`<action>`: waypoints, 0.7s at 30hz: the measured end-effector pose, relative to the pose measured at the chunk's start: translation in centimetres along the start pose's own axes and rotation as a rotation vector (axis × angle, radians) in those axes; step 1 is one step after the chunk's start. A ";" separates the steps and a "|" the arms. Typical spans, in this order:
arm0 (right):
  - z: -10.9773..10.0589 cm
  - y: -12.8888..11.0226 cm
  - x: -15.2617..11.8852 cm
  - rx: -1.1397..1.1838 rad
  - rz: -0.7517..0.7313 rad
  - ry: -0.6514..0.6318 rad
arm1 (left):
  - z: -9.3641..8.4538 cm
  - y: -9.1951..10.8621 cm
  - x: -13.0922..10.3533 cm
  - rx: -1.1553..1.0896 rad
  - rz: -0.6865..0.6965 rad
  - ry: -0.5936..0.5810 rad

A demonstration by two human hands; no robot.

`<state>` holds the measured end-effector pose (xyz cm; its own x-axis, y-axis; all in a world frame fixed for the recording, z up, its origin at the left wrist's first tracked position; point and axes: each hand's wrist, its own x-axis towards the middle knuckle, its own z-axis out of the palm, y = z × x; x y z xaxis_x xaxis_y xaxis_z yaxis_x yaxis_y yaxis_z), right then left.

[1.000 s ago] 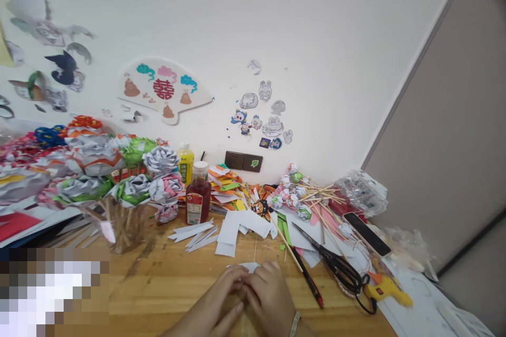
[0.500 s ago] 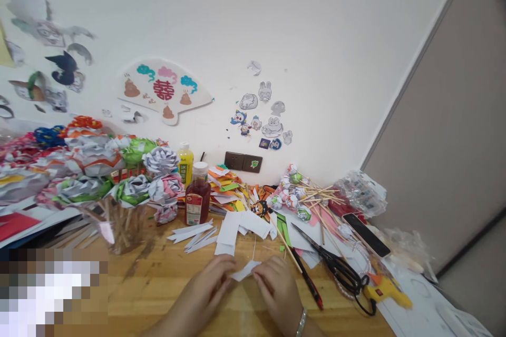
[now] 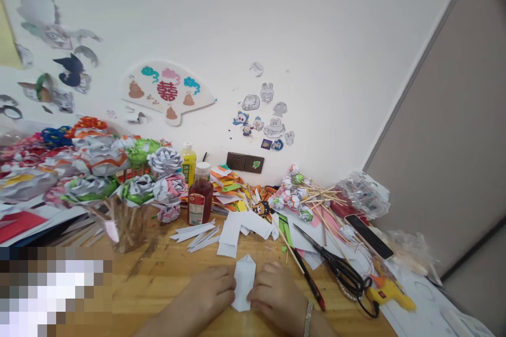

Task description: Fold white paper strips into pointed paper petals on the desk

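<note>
A small white folded paper [image 3: 244, 284] with a pointed top stands lengthwise between my hands, above the wooden table [image 3: 158, 284]. My left hand [image 3: 215, 289] has its curled fingers on the paper's left edge. On the right edge, my right hand [image 3: 271, 289] pinches the paper, its fingers bent; a bracelet is on that wrist. Both thumbs are partly hidden. Just beyond the hands lie white paper strips [image 3: 229, 234] and narrower folded strips [image 3: 203, 239].
Paper flowers [image 3: 136, 189] in a clear holder fill the left. A red-brown bottle [image 3: 200, 195] and a yellow bottle [image 3: 188, 163] stand behind. Rightward lie a red-and-black pen [image 3: 312, 284], scissors [image 3: 343, 268], a phone [image 3: 367, 236] and a yellow glue gun [image 3: 391, 294].
The white paper has turned from a slant to upright lengthwise and shows more of its face. My hands have shifted slightly, now gripping its two long sides.
</note>
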<state>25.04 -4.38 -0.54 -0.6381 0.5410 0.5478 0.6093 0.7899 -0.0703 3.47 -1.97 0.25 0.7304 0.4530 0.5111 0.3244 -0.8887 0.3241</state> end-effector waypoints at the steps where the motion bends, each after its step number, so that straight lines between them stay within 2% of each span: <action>1: 0.0 -0.1 0.0 -0.001 0.000 -0.016 | -0.1 0.0 0.1 0.009 0.017 -0.018; 3: -0.1 -0.1 0.0 0.010 0.012 -0.036 | -0.2 -0.1 0.3 0.011 0.052 -0.075; 5: -0.3 -0.2 0.0 0.041 0.026 -0.038 | -0.4 -0.1 0.4 -0.051 0.047 -0.083; 10: -0.5 0.1 0.1 0.154 0.060 -0.052 | -0.3 -0.3 0.5 -0.190 -0.046 -0.137; 15: -0.4 0.3 0.0 0.270 0.125 -0.099 | 0.6 -1.3 0.4 -0.320 -0.173 -0.134; 21: -0.7 0.0 0.0 0.242 0.141 -0.111 | 0.4 -1.3 0.4 -0.365 -0.154 -0.147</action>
<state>25.38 -4.56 0.08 -0.6110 0.6676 0.4254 0.5739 0.7437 -0.3428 3.55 -0.71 -0.27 0.7763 0.5405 0.3245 0.2219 -0.7161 0.6618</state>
